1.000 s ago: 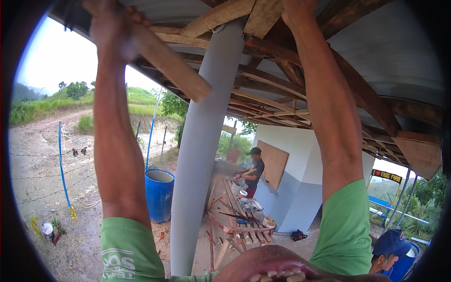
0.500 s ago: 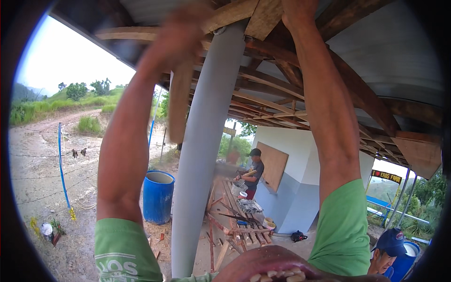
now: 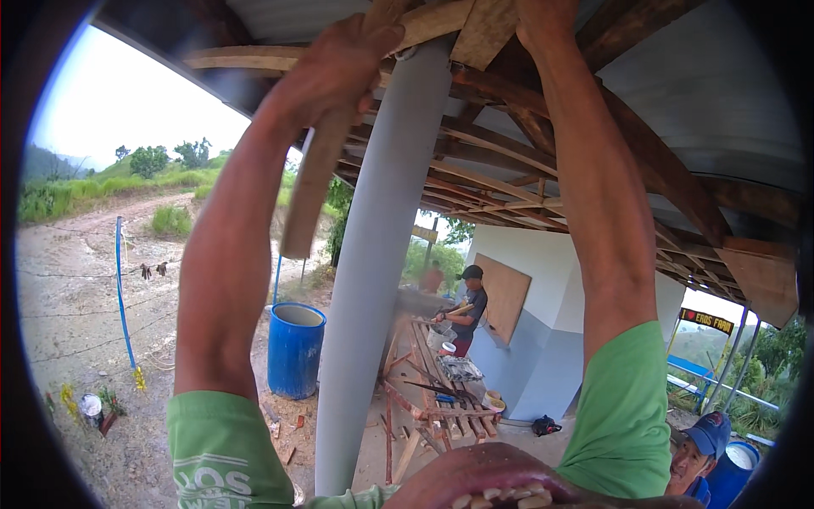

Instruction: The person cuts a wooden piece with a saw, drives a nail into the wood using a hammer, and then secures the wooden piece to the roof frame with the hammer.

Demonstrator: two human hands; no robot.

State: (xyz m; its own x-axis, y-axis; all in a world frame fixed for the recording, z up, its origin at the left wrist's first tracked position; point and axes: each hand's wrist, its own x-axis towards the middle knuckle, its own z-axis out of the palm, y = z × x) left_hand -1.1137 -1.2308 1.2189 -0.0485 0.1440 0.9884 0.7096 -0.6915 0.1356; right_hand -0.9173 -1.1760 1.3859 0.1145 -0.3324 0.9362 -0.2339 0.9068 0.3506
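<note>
Both my arms reach up over my head, in green sleeves. My left hand (image 3: 335, 72) grips a short wooden board (image 3: 312, 188) that hangs down from my fist, beside the top of a grey round column (image 3: 377, 254). My right hand (image 3: 545, 19) presses on a wooden piece (image 3: 485, 32) against the roof timbers at the column's head; its fingers are partly cut off by the frame's top edge.
Brown rafters (image 3: 543, 127) and a grey metal roof (image 3: 721, 102) run overhead. A blue barrel (image 3: 295, 349) stands at the column's foot. A person in a dark cap (image 3: 466, 310) works at a wooden bench with planks. Another person in a blue cap (image 3: 699, 450) is at lower right.
My left hand has swung the board from lying slanted overhead at the left to hanging down next to the column top. The right arm has stayed in place.
</note>
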